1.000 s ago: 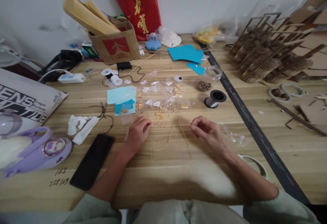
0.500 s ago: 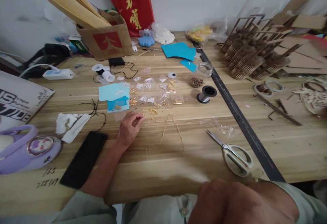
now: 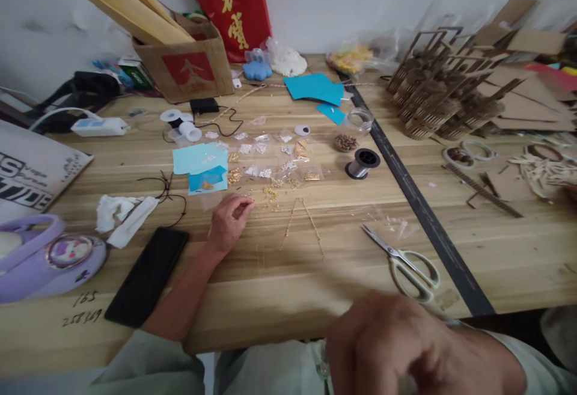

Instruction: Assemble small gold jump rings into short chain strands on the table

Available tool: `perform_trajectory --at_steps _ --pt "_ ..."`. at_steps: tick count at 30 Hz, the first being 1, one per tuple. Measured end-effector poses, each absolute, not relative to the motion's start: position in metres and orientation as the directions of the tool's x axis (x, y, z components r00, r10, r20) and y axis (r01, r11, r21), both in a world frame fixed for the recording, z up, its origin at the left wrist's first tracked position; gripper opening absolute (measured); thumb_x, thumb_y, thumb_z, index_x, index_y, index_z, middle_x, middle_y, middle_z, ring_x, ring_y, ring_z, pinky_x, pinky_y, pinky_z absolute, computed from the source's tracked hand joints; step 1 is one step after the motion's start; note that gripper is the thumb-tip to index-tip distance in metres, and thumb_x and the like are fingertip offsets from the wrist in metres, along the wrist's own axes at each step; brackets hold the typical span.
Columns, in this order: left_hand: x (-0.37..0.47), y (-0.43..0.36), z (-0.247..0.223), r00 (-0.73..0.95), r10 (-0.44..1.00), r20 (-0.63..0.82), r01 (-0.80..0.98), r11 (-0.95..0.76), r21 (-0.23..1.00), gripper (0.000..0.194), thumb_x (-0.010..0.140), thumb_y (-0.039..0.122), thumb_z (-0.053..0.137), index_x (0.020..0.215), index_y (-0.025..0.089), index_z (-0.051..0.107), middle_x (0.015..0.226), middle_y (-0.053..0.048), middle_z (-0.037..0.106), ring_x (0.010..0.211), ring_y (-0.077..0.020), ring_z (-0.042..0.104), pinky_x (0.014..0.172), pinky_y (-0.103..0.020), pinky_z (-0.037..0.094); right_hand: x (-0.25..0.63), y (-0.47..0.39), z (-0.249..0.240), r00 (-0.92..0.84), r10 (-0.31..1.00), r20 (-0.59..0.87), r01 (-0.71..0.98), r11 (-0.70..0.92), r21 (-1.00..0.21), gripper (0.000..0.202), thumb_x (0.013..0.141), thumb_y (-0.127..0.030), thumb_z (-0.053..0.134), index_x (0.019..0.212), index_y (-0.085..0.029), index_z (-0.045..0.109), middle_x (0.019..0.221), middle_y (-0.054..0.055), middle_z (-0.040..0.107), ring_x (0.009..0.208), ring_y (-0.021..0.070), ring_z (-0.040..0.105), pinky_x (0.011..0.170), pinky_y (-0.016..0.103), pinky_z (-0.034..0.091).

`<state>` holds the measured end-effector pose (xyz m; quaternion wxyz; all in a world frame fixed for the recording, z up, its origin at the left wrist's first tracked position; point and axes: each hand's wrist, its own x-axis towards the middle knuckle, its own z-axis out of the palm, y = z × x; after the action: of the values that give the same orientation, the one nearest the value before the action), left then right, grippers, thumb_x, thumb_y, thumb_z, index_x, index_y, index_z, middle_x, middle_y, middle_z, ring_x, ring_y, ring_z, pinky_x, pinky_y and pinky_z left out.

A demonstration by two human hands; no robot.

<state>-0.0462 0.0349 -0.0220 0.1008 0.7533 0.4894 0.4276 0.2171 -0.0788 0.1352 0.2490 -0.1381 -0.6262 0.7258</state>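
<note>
My left hand (image 3: 229,220) rests on the wooden table, thumb and fingertips pinched together beside small gold beads (image 3: 271,194); what the pinch holds is too small to make out. A thin gold chain (image 3: 309,220) lies bent in an upside-down V to its right. Near the bottom edge, my right hand (image 3: 383,347) is raised close to the camera, blurred, with its fingers curled and their tips hidden. Small bags of silver findings (image 3: 259,147) and gold pieces (image 3: 312,176) lie beyond my left hand.
Scissors (image 3: 401,263) lie at the right front, beside a dark strip (image 3: 419,214). A wire spool (image 3: 362,163) and a bead jar (image 3: 346,142) stand behind. A black phone (image 3: 146,278) and purple bottle (image 3: 49,260) are on the left. Bamboo baskets (image 3: 433,100) stand back right.
My right hand has risen slightly into view, showing more of its curled fingers. My left hand stays pinched at nearly the same spot. The whole view has shifted slightly.
</note>
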Motion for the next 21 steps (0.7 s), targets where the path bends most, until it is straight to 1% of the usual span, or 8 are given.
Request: perform_trajectory --at_steps 3,6,9,11,13,14,17,21 --pt "-0.044 0.034 -0.021 0.067 0.89 0.451 0.594 -0.399 0.699 0.012 0.081 0.028 0.062 0.077 0.017 0.066 0.077 -0.003 0.068 0.069 -0.0136 0.061 0.07 -0.026 0.051 0.226 -0.086 0.117 -0.772 0.635 -0.025 0.015 -0.022 -1.0 0.031 0.086 -0.042 0.06 0.071 -0.015 0.063 0.067 0.003 0.061 0.064 0.0098 0.056 0.061 0.02 0.044" --pt "-0.041 0.034 -0.018 -0.047 0.97 0.239 0.428 -0.197 0.882 0.016 0.075 0.032 0.067 0.076 0.016 0.068 0.072 -0.002 0.07 0.066 -0.0137 0.062 0.066 -0.024 0.051 0.25 -0.092 0.1 -0.747 0.625 -0.227 0.325 0.045 -0.945 0.021 0.086 -0.035 0.062 0.076 -0.017 0.065 0.072 0.002 0.063 0.067 0.0108 0.057 0.062 0.022 0.042" --pt "-0.038 0.033 -0.014 -0.087 0.994 0.059 0.214 -0.039 0.976 0.021 0.068 0.033 0.072 0.075 0.014 0.069 0.069 -0.002 0.07 0.062 -0.0129 0.062 0.062 -0.023 0.051 0.281 -0.105 0.085 -0.634 0.658 -0.406 0.635 0.143 -0.759 0.011 0.085 -0.03 0.06 0.08 -0.021 0.062 0.08 0.002 0.064 0.079 0.0152 0.058 0.071 0.025 0.043" --pt "-0.035 0.032 -0.012 -0.073 0.997 -0.003 0.119 0.012 0.993 0.022 0.065 0.033 0.075 0.075 0.014 0.07 0.067 -0.002 0.07 0.06 -0.012 0.061 0.061 -0.023 0.051 0.302 -0.118 0.076 -0.554 0.691 -0.465 0.755 0.182 -0.63 0.008 0.086 -0.024 0.054 0.081 -0.022 0.06 0.081 0.002 0.063 0.078 0.0168 0.058 0.071 0.028 0.043" --pt "-0.033 0.03 -0.01 -0.041 0.999 -0.029 0.072 0.032 0.997 0.022 0.063 0.032 0.076 0.074 0.014 0.07 0.066 -0.002 0.07 0.059 -0.0116 0.061 0.06 -0.023 0.051 0.321 -0.134 0.066 -0.565 0.663 -0.491 0.778 0.229 -0.585 0.017 0.088 -0.019 0.046 0.083 -0.024 0.062 0.081 0.002 0.064 0.076 0.0177 0.06 0.072 0.03 0.044" --pt "-0.031 0.029 -0.009 -0.025 0.999 -0.036 0.058 0.037 0.998 0.022 0.062 0.032 0.077 0.074 0.014 0.071 0.066 -0.002 0.07 0.059 -0.0116 0.061 0.06 -0.023 0.051 0.331 -0.142 0.061 -0.589 0.663 -0.462 0.758 0.255 -0.6 0.022 0.089 -0.018 0.044 0.093 -0.026 0.063 0.09 0.004 0.066 0.082 0.0186 0.062 0.078 0.031 0.045" --pt "-0.027 0.025 -0.007 0.001 0.998 -0.07 0.02 0.07 0.997 0.023 0.059 0.031 0.078 0.073 0.014 0.071 0.069 -0.002 0.071 0.062 -0.0129 0.063 0.063 -0.025 0.052 0.355 -0.164 0.044 -0.645 0.639 -0.419 0.722 0.329 -0.609 0.036 0.081 -0.011 0.045 0.102 -0.033 0.064 0.098 0.004 0.068 0.088 0.0212 0.064 0.077 0.033 0.047" --pt "-0.022 0.021 -0.004 0.037 0.994 -0.104 -0.009 0.105 0.994 0.023 0.059 0.03 0.079 0.074 0.015 0.071 0.074 -0.003 0.073 0.069 -0.0154 0.066 0.07 -0.027 0.054 0.37 -0.171 0.03 -0.545 0.721 -0.427 0.821 0.356 -0.446 0.033 0.067 -0.014 0.059 0.094 -0.031 0.066 0.086 0.005 0.069 0.081 0.027 0.065 0.072 0.04 0.049"
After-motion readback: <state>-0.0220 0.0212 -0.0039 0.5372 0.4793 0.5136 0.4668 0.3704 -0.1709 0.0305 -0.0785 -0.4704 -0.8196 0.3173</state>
